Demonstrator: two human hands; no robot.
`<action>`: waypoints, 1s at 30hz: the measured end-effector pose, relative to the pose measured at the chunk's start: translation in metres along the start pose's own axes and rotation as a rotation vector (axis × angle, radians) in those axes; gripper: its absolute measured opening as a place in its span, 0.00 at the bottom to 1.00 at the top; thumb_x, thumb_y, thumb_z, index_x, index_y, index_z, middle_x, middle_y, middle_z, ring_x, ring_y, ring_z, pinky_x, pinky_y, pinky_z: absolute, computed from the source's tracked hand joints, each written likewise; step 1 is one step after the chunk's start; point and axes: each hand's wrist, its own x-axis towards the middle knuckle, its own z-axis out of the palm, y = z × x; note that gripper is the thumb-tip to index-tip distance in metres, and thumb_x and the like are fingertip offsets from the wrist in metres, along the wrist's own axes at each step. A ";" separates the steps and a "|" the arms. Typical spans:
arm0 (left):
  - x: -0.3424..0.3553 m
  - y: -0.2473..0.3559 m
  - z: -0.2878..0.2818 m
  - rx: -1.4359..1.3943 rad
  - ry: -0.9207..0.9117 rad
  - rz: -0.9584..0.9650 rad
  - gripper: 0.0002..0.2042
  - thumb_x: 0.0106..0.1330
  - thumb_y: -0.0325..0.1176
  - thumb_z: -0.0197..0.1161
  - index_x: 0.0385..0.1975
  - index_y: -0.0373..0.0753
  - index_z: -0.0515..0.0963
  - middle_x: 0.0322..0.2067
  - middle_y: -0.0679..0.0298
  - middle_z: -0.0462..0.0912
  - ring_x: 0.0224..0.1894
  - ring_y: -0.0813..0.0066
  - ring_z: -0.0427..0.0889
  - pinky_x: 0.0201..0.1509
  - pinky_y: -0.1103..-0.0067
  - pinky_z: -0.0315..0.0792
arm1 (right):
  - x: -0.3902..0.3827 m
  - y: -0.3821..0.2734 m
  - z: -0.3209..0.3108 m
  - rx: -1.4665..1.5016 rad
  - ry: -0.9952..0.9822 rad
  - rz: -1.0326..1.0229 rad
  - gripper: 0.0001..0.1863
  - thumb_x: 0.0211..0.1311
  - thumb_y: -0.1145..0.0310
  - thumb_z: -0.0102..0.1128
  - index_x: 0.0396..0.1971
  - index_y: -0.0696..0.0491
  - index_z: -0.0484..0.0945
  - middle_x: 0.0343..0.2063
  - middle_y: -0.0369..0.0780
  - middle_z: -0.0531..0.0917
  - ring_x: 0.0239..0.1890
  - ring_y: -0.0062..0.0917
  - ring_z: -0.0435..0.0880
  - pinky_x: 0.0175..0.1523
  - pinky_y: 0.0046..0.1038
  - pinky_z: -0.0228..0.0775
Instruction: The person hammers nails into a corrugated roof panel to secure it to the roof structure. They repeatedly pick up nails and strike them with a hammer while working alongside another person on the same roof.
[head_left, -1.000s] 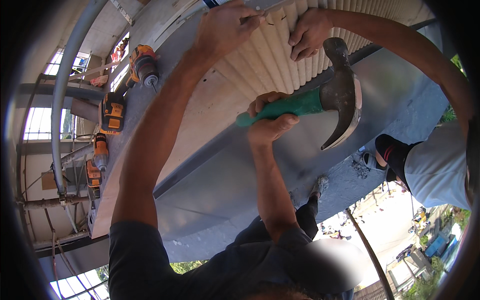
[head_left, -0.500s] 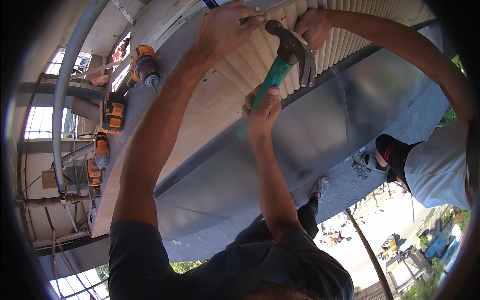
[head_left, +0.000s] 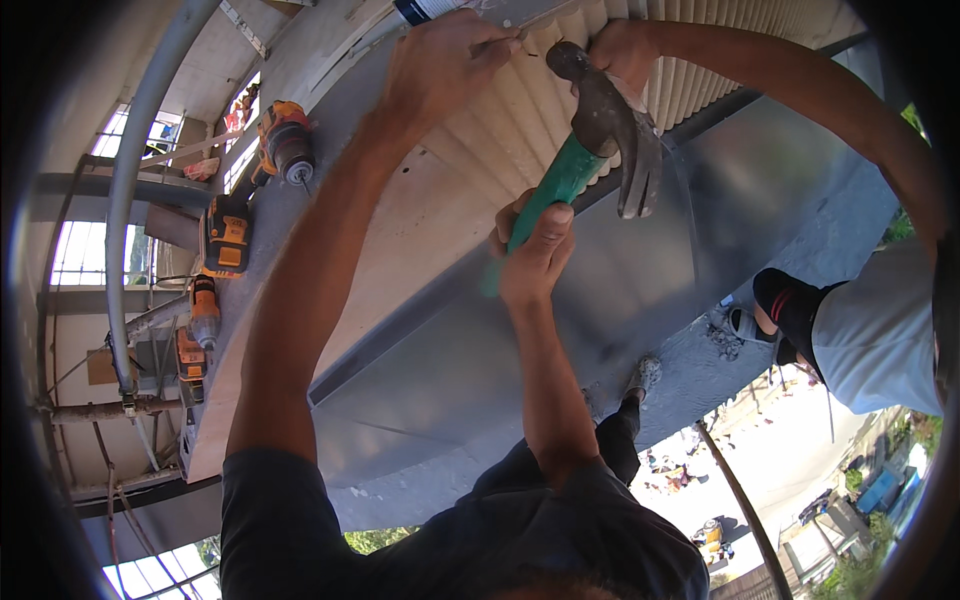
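My right hand point(head_left: 538, 250) is wrapped round the green handle of a claw hammer point(head_left: 605, 110). The hammer's dark, worn head hangs over the edge of a cream fluted panel point(head_left: 490, 150), its claw toward me. Farther up and left, my left hand point(head_left: 440, 62) pinches a small thin nail at its fingertips, just above the panel's flutes; the fingers largely hide it. A co-worker's hand point(head_left: 625, 50) rests on the panel behind the hammer head, reaching in from the right.
Orange-and-black cordless drills point(head_left: 287, 145) and a battery pack point(head_left: 226, 235) lie left of my left arm. A grey metal sheet point(head_left: 480, 340) runs below the panel. Scaffold pipes point(head_left: 130, 200) stand at left. The co-worker's body point(head_left: 870, 330) is at right, with a drop to the ground beyond.
The hammer has moved slightly down and right, its head tilting away from my left hand. My right hand has dropped a little. My left hand has shifted slightly left.
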 end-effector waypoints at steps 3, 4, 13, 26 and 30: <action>0.000 -0.001 0.001 -0.010 -0.030 -0.063 0.10 0.68 0.35 0.67 0.43 0.37 0.87 0.32 0.55 0.85 0.33 0.60 0.84 0.38 0.71 0.76 | -0.003 -0.007 -0.001 0.044 0.020 -0.219 0.45 0.64 0.20 0.37 0.35 0.56 0.69 0.21 0.38 0.73 0.20 0.22 0.70 0.23 0.25 0.62; -0.001 -0.002 0.002 -0.046 -0.011 -0.046 0.10 0.68 0.35 0.67 0.43 0.37 0.87 0.32 0.55 0.85 0.33 0.60 0.84 0.38 0.71 0.76 | -0.003 -0.006 0.001 0.056 0.062 -0.293 0.44 0.65 0.20 0.37 0.34 0.56 0.69 0.21 0.38 0.73 0.20 0.22 0.70 0.23 0.25 0.62; 0.000 0.000 0.002 -0.048 0.028 -0.021 0.10 0.67 0.35 0.67 0.43 0.37 0.87 0.33 0.55 0.85 0.33 0.60 0.84 0.38 0.70 0.76 | 0.007 0.002 0.004 -0.016 0.012 0.081 0.47 0.59 0.17 0.42 0.34 0.56 0.69 0.20 0.39 0.71 0.20 0.22 0.69 0.23 0.26 0.62; -0.002 -0.003 0.002 -0.064 0.011 0.035 0.11 0.68 0.36 0.66 0.44 0.38 0.88 0.33 0.54 0.85 0.34 0.58 0.84 0.39 0.69 0.76 | 0.007 0.009 0.004 -0.112 0.054 -0.037 0.38 0.73 0.30 0.38 0.34 0.56 0.69 0.21 0.37 0.70 0.20 0.19 0.70 0.23 0.23 0.62; -0.002 -0.002 0.003 -0.092 0.007 -0.045 0.12 0.68 0.37 0.66 0.44 0.38 0.87 0.33 0.54 0.85 0.35 0.57 0.85 0.40 0.69 0.77 | 0.005 0.009 0.000 -0.143 0.017 0.055 0.38 0.73 0.29 0.38 0.34 0.55 0.68 0.21 0.37 0.71 0.20 0.19 0.70 0.22 0.24 0.61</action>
